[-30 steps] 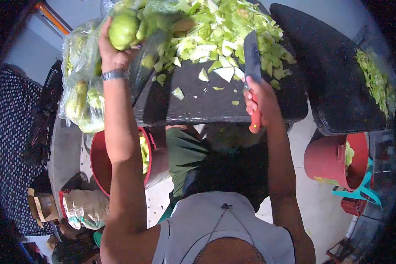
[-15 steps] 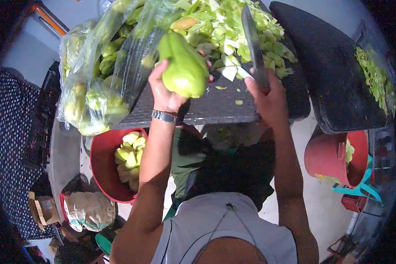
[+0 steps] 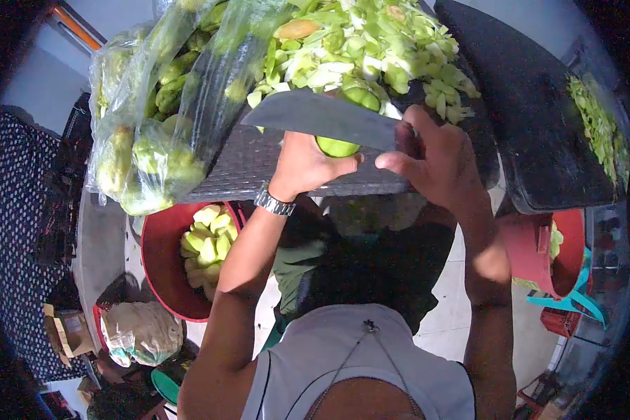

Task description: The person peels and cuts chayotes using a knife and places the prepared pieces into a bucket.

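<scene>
The left hand (image 3: 308, 164) is gripping a fruit (image 3: 338, 146) over the table (image 3: 248, 168), thumb curving along its near end, other fingers largely hidden. The right hand (image 3: 437, 157) is clasping a knife (image 3: 315, 120), fingers curling tightly; the blade is crossing the fruit, contact being indiscernible. Peelings (image 3: 371, 38) are lying beyond.

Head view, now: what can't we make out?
All head view:
Green vegetable: middle hidden by the knife; contact unclear.
Left hand: most fingers behind the blade.
Knife's grip: mostly covered by right hand.
Peelings, plastic bag: cut off by top edge.
</scene>
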